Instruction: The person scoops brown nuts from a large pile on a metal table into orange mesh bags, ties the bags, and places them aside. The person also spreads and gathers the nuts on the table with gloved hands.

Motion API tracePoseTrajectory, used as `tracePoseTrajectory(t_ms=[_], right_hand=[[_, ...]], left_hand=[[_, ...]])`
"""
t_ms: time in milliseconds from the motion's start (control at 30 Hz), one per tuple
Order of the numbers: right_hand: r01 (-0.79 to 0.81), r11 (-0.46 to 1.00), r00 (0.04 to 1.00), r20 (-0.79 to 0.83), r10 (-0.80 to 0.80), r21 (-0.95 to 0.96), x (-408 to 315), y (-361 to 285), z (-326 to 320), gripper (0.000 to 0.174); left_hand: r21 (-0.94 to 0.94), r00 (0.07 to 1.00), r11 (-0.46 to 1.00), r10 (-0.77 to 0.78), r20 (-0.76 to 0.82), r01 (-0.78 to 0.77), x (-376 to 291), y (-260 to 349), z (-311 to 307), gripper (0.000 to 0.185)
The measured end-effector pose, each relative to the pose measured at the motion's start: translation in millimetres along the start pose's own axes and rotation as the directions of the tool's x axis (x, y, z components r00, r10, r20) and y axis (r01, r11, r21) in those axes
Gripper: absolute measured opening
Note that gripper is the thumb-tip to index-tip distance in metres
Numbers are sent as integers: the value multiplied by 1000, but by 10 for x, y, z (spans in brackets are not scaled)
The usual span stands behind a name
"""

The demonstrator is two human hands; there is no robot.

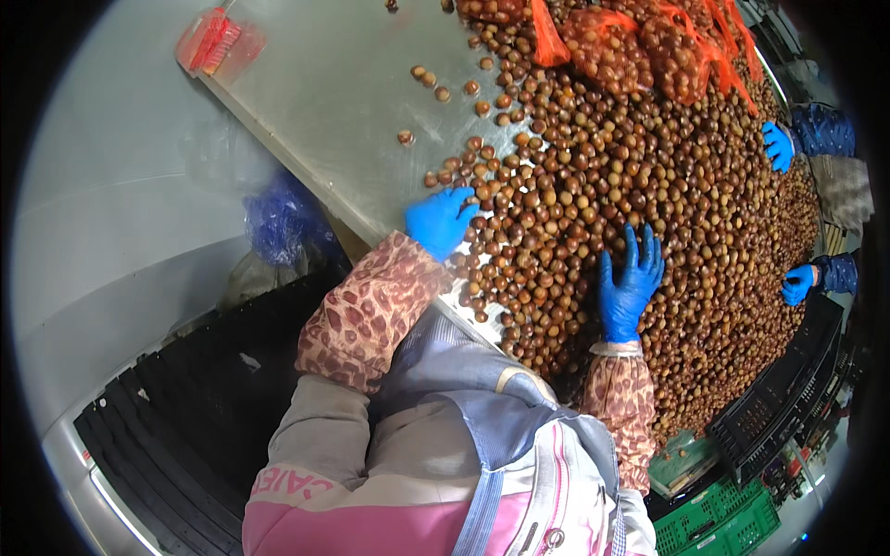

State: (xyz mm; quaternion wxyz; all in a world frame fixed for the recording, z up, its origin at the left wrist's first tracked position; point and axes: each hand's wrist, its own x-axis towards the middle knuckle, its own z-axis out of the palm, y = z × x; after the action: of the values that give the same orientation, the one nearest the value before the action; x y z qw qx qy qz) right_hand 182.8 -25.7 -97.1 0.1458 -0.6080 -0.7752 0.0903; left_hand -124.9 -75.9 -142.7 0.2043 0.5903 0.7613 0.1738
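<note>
Round brown nuts, chestnuts by their look, (667,208) lie in a wide layer over the metal table (327,90). My left hand (441,219), in a blue glove, rests at the layer's left edge, its fingers bent beside a few nuts; whether it grips one is hidden. Over the middle of the nuts lies my right hand (631,285), also blue-gloved, palm partly up, with its fingers spread and nothing in them. Leopard-print sleeve covers are on both of my forearms. Orange mesh bags (605,52) filled with nuts lie at the top.
Across the nuts, a co-worker's blue-gloved hands (779,146) touch the far edge. A red dustpan with a brush (217,43) sits on the table's upper left corner. Black crates (772,389) and green crates (723,518) stand lower right, stacked black trays (174,417) lower left, a blue plastic bag (281,219) beside the table.
</note>
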Motion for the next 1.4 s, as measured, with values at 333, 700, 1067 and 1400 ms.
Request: tracePoseTrajectory(t_ms=[333,700,1067,1400], right_hand=[[-264,539,965,212,157,800,288,-640,-327,54],[-289,-949,700,704,-121,125,149,-899,227,46],[-348,-793,798,602,29,500,254,-513,-24,30],[-13,-696,708,498,501,718,83,257,-373,33]], left_hand=[[-917,917,-52,-50,397,394,106,794,-339,38],[-445,706,559,636,-312,-700,247,1139,-491,43],[70,925,994,-47,-378,79,3640,-1674,-801,37],[-225,910,894,334,-246,-389,3856,-1694,-78,24]])
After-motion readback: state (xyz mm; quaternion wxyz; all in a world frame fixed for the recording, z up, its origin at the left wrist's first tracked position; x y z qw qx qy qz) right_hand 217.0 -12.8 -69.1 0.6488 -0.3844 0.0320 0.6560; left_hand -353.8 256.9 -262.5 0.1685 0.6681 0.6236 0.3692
